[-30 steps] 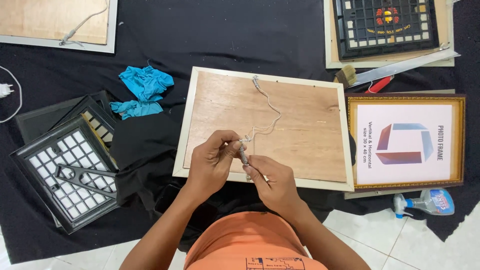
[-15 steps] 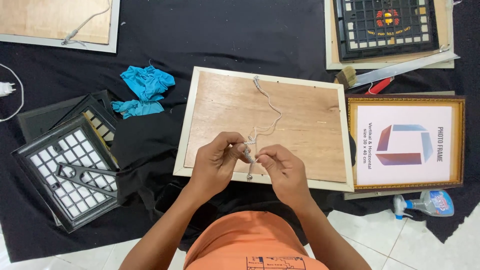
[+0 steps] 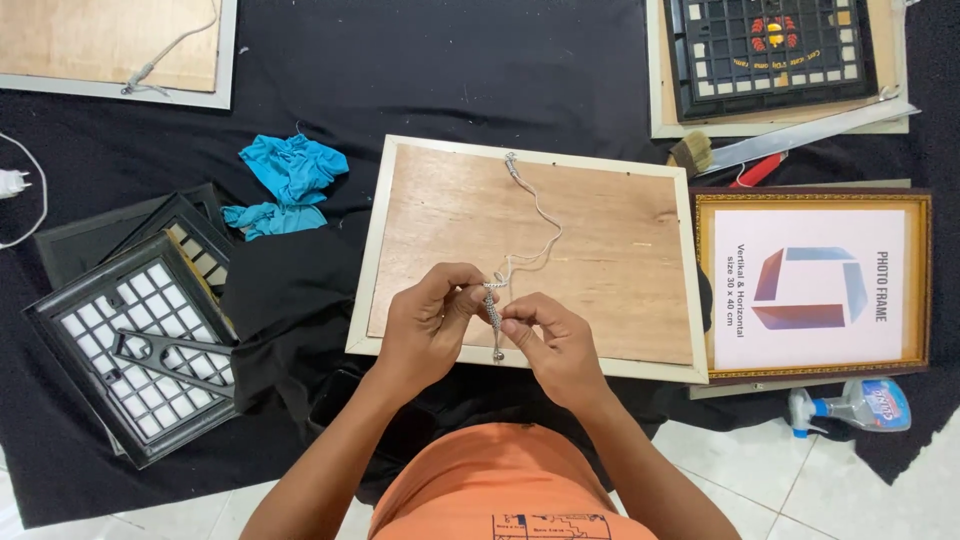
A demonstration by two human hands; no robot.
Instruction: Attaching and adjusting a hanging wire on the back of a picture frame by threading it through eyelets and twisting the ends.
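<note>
Over the near edge of the face-down picture frame [image 3: 600,250], both hands work a thin pale cord [image 3: 535,215]. The left hand [image 3: 430,325] has its grip closed on the cord's upper part, thumb and forefinger pinched just beside a small loop. The right hand [image 3: 555,345] has its grip pinched on the lower, twisted stretch of the cord, which hangs upright between the two hands. From there the cord runs slack across the brown backing board to a fixing near the frame's far edge.

That frame lies on a black cloth [image 3: 480,80] spread over the floor. Left of it sit a crumpled blue rag [image 3: 290,170] and a stack of black grid frames [image 3: 140,340]. To the right lies a gold-edged photo frame [image 3: 815,285] with a printed insert, a spray bottle [image 3: 850,405] near its front corner on the white tiles. Beyond, a brush [image 3: 692,152] lies beside a metal ruler [image 3: 810,135].
</note>
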